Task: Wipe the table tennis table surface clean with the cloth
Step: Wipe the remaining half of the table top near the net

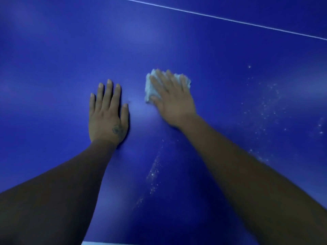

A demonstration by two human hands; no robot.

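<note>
Pressing down flat, the right hand (172,101) lies on top of the cloth (166,84) with its fingers straight and spread a little, so it pushes the cloth onto the table and does not curl round it. This cloth is pale, almost white, and bunched up, and it sits on the blue table (53,50) near the middle of the view. Its fluffy edges peek out past the fingertips and beside the thumb. Just to the left of it, a little apart, the left hand (107,114) rests flat on the table with the palm down. Its fingers are straight and close together, and it holds nothing. A small dark mark shows on the back of this hand. Both bare arms reach in from the bottom of the view. Little white specks (154,172) lie in a thin trail on the table between the two arms. More white specks (265,106) are scattered over the table to the right of the right arm. A thin white line (221,18) runs across the table at the top, slanting down to the right. The right hand and cloth look a bit blurry.
</note>
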